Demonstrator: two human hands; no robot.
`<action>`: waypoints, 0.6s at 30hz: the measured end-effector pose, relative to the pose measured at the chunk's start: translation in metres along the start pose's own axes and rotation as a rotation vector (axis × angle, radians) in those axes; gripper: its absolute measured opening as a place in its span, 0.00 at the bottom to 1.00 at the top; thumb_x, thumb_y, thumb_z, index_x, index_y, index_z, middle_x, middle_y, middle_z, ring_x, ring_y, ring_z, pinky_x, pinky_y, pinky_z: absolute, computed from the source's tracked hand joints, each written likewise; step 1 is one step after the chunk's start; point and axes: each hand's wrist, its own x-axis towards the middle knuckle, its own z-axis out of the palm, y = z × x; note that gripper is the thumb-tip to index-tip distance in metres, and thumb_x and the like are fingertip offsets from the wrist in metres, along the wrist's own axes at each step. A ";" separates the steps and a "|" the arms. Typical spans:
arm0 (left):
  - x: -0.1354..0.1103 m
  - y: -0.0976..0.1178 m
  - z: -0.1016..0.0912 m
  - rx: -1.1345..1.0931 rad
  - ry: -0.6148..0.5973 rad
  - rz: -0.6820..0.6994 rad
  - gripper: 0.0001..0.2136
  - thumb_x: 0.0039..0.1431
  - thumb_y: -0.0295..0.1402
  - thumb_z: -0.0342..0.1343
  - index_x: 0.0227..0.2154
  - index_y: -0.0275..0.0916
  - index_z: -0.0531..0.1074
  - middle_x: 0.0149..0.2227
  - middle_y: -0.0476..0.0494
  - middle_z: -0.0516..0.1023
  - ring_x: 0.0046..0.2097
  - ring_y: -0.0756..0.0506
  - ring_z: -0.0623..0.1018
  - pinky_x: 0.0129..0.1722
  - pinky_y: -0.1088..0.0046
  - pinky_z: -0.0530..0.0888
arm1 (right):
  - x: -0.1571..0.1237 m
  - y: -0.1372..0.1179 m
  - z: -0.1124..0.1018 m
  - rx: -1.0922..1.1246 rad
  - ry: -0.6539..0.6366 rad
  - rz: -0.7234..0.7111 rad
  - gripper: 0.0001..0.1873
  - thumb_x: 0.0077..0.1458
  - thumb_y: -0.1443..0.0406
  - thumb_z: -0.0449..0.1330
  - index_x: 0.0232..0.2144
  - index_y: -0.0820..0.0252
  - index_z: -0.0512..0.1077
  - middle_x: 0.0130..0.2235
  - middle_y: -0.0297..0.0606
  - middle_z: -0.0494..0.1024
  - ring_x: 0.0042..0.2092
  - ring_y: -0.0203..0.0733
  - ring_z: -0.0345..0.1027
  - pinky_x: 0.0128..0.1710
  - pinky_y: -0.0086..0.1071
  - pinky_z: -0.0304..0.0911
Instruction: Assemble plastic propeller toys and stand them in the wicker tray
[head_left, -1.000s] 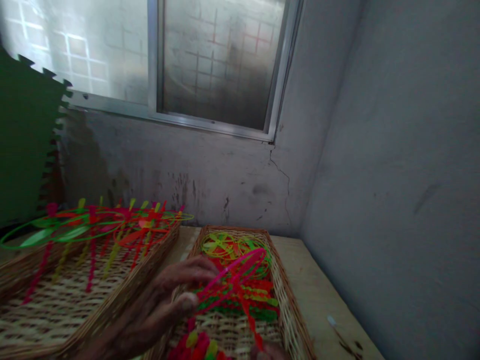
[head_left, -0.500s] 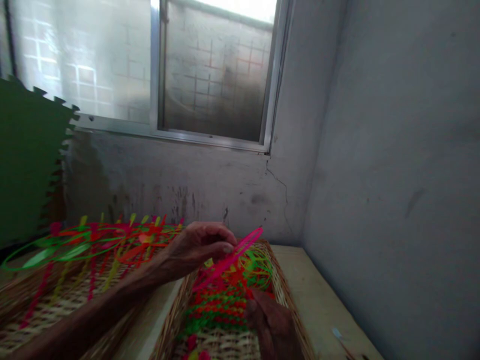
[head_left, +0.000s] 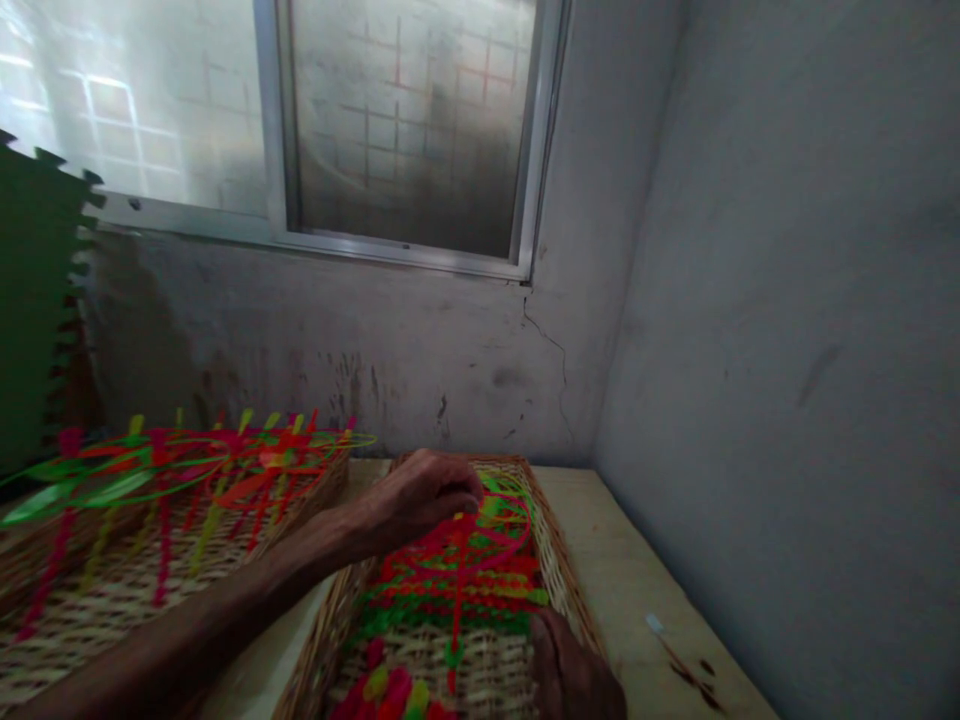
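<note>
My left hand [head_left: 427, 492] comes in from the lower left, its fingers curled down on a tangled pile of neon red, green and pink plastic ties [head_left: 457, 578]. The pile lies in a shallow wicker basket [head_left: 561, 570]. My fingers hide whatever lies under them, including the pink loop's end. At the basket's lower right, my right hand [head_left: 570, 670] rests by the rim, cut off by the picture's edge, with nothing visible in it. More ties with yellow and pink tabs [head_left: 217, 462] lie heaped in a second wicker basket [head_left: 112, 610] to the left.
Both baskets stand on a plywood table [head_left: 630, 590] in a room corner, against a stained grey wall [head_left: 787, 350]. A small white strip [head_left: 655, 624] and dark stains mark the table at right. Above are a frosted window [head_left: 405, 130] and a green foam mat [head_left: 37, 300].
My left hand has dropped from above the basket down onto the pile, and the pink loop no longer stands up in its fingers. My right hand has moved toward the basket's lower right rim.
</note>
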 end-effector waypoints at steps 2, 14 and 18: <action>0.003 0.004 0.001 -0.005 0.009 -0.053 0.08 0.53 0.30 0.50 0.28 0.34 0.74 0.23 0.49 0.72 0.25 0.52 0.69 0.24 0.81 0.62 | -0.003 0.005 0.006 -0.058 0.055 -0.054 0.30 0.62 0.58 0.34 0.36 0.63 0.74 0.19 0.39 0.75 0.18 0.38 0.68 0.19 0.28 0.58; 0.000 -0.002 0.008 0.002 -0.010 -0.070 0.08 0.51 0.28 0.51 0.24 0.33 0.73 0.20 0.51 0.69 0.23 0.54 0.65 0.23 0.82 0.59 | -0.001 0.010 0.003 -0.134 0.129 -0.154 0.28 0.62 0.63 0.35 0.34 0.59 0.75 0.17 0.38 0.73 0.18 0.34 0.66 0.20 0.23 0.57; 0.001 -0.004 0.008 0.003 0.018 -0.118 0.08 0.50 0.29 0.50 0.23 0.33 0.73 0.19 0.52 0.67 0.22 0.54 0.64 0.22 0.82 0.58 | -0.001 0.010 0.001 -0.096 0.139 -0.126 0.27 0.61 0.61 0.37 0.33 0.60 0.75 0.18 0.40 0.73 0.18 0.35 0.66 0.19 0.25 0.57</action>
